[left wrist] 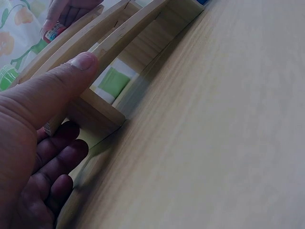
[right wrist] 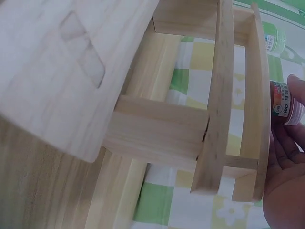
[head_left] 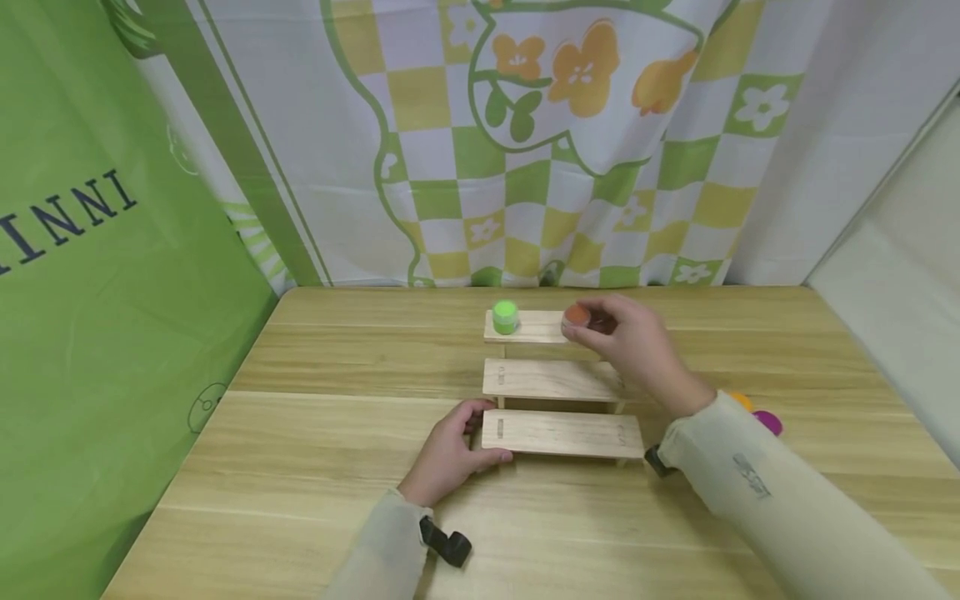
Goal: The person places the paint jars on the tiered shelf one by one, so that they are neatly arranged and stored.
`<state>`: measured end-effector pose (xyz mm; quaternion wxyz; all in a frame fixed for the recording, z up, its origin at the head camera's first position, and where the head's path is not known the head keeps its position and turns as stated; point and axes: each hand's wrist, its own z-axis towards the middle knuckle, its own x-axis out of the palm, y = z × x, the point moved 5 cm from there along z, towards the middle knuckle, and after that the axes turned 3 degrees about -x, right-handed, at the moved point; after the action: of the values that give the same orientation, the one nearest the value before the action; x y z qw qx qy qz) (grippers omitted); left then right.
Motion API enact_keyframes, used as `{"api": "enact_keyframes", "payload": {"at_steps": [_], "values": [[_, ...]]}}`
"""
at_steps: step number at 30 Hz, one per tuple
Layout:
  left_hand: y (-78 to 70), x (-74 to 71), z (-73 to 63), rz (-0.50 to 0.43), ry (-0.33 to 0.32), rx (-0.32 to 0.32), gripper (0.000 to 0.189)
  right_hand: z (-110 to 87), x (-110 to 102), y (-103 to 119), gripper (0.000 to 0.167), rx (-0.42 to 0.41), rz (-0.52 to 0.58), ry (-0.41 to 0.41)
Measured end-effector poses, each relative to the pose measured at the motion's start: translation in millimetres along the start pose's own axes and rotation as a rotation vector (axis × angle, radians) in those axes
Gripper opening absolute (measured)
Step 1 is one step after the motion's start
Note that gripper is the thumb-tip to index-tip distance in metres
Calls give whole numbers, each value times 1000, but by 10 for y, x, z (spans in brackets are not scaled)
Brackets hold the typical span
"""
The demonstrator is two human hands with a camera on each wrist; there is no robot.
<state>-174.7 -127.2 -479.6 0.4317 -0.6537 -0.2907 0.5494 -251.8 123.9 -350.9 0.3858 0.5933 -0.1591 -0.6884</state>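
A three-step wooden stand point(head_left: 562, 434) stands on the table. My left hand point(head_left: 448, 454) grips the left end of its lowest step, thumb along the front edge; in the left wrist view, the other fingers curl beneath the board. At the right end of the top step, my right hand point(head_left: 633, 337) pinches a small jar with an orange-red top point(head_left: 577, 316). The right wrist view shows a printed label on this jar point(right wrist: 281, 99), right at the step's surface. Another small jar, bright green point(head_left: 505, 317), sits at the top step's left end.
Right of the stand, partly behind the right forearm, lie an orange round object point(head_left: 741, 401) and a purple one point(head_left: 768, 422). A patterned curtain point(head_left: 420, 200) hangs along the table's back edge. Green cloth point(head_left: 112, 317) hangs on the left.
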Motion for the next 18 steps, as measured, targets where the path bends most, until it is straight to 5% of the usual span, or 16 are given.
{"api": "enact_keyframes", "payload": {"at_steps": [18], "values": [[12,6,1,3,6,3,70,67,61,0,48,-7,4,-14]]}}
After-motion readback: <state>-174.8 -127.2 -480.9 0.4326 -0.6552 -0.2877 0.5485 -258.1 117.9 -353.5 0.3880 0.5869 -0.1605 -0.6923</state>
